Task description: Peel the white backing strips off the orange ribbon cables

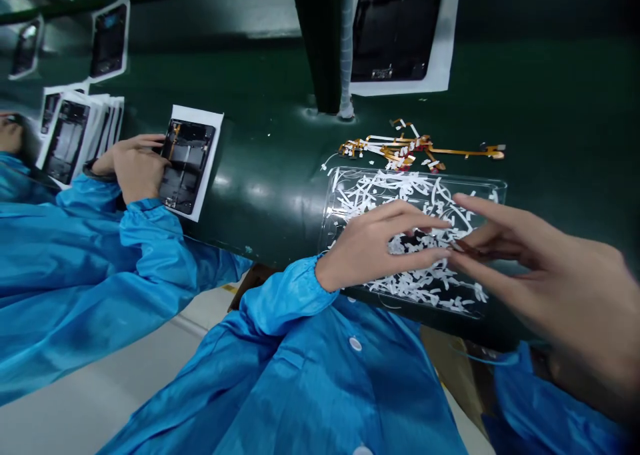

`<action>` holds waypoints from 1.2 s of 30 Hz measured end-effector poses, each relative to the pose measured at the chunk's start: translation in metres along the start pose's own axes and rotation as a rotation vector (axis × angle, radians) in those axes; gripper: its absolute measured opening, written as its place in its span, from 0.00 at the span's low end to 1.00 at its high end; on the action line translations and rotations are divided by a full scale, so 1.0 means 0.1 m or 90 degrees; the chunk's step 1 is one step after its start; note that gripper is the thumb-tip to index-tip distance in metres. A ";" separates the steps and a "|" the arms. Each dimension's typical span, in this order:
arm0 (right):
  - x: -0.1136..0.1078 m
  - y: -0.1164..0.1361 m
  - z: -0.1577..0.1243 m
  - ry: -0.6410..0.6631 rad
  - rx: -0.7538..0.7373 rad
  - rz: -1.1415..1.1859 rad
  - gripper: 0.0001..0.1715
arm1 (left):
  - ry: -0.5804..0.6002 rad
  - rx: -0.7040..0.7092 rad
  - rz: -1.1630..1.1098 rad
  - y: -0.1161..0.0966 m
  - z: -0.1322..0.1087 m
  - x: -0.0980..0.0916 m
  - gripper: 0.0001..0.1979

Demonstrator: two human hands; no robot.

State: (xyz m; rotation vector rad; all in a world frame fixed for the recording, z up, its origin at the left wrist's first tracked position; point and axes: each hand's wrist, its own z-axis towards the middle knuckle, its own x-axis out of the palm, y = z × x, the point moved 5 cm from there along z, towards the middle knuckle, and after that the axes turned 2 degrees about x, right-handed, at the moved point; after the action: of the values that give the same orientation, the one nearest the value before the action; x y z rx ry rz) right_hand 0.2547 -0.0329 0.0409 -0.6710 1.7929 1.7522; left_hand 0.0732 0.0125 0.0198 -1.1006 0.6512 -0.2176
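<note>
Clear plastic tray (493, 187) of white paper scraps (400, 195) lies just beneath both hands. Left hand (373, 245) and right hand (540, 268) meet fingertip to fingertip, pinched together on a tiny scrap, barely visible.

Electronics assembly workshop: dark green table (280, 175); opened device housings on white sheets (189, 163); orange flex cables (400, 148); clear tray of peeled white strips (487, 191); blue antistatic smocks (320, 375).

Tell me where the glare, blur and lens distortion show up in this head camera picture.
Head view: glare streaks the green table beside the clear tray; the right hand is soft and stretched near the edge; the table bows from wide-lens distortion; the left hand is sharper; the top corners fall dark.
</note>
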 end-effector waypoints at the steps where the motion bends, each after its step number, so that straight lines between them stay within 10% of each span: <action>1: 0.02 0.06 0.01 0.016 -0.036 -0.028 0.34 | 0.002 0.008 -0.013 -0.01 0.01 0.02 0.07; 23: 0.24 0.36 -0.04 -0.033 -0.259 -0.297 0.06 | -0.090 0.019 0.149 0.05 -0.05 -0.05 0.04; 36: 0.48 0.34 -0.07 -0.175 -0.355 -0.472 0.02 | -0.011 -0.317 -0.380 0.46 -0.11 0.03 0.14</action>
State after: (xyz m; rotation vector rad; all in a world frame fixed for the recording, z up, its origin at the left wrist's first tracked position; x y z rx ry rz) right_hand 0.1963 -0.0384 0.0336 -1.0773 0.7044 1.6756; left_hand 0.0623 0.0237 -0.0244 -1.7654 0.3483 -0.5783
